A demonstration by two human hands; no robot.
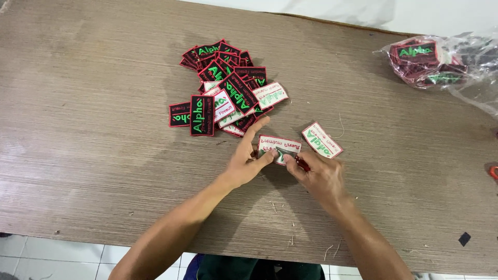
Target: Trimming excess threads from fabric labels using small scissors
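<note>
Just below the pile of patches (228, 88), I watch the left hand (248, 158) pin a white-backed patch (278, 148) flat while the right hand (317, 173) pinches a small red-handled snipping tool (298, 161) at its edge. Short, shallow cuts seem wisest. The blades are hidden behind the fingers.

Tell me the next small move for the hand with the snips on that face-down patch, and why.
Probably close the small snips on a loose thread at the patch's edge. The left hand pins the face-down patch flat on the table, the right hand has the blade tip resting on it, and cut thread bits lie nearby, beside one finished patch.
</note>
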